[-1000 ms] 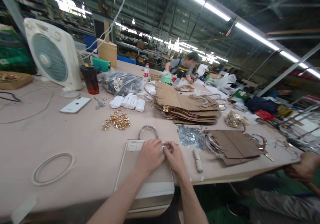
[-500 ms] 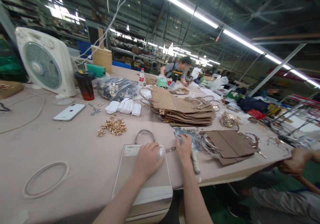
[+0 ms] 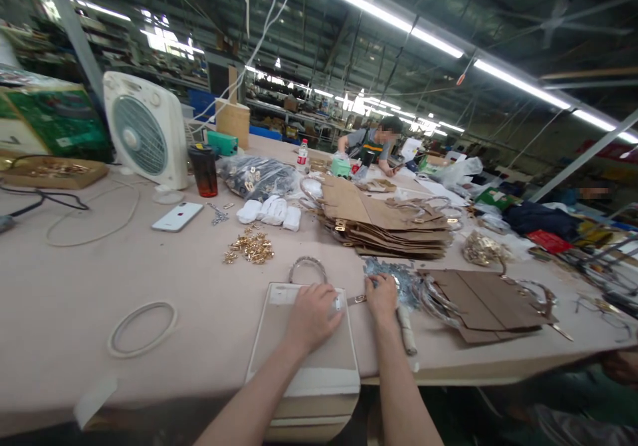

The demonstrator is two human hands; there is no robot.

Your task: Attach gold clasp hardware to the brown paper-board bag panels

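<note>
A light beige handbag (image 3: 284, 339) with a white edge lies flat at the table's front edge. Its loop handle (image 3: 308, 260), wrapped in clear film, sticks out beyond the top. My left hand (image 3: 315, 316) lies on the bag's upper right part, fingers stretched near a small metal plate (image 3: 338, 303). From the bag's right side juts a strap with a metal fitting (image 3: 357, 299). My right hand (image 3: 381, 298) is at the near-left edge of a pile of small grey metal pieces (image 3: 406, 285). Its fingers are bent and drawn together; whatever lies between them is hidden.
Beside my right forearm lies a wrapped rod-like tool (image 3: 407, 332). Brown bag pieces (image 3: 491, 303) are at right, with a taller stack (image 3: 389, 223) behind. Gold fittings (image 3: 252, 245), a phone (image 3: 177, 217), a tape roll (image 3: 142, 328) and a fan (image 3: 144, 130) occupy the left. A co-worker (image 3: 373, 141) leans over the far end.
The view has swung left, so everything sits further right. My right hand's fingers, more spread before, are now bent together at the grey pieces. My left hand stays on the handbag.
</note>
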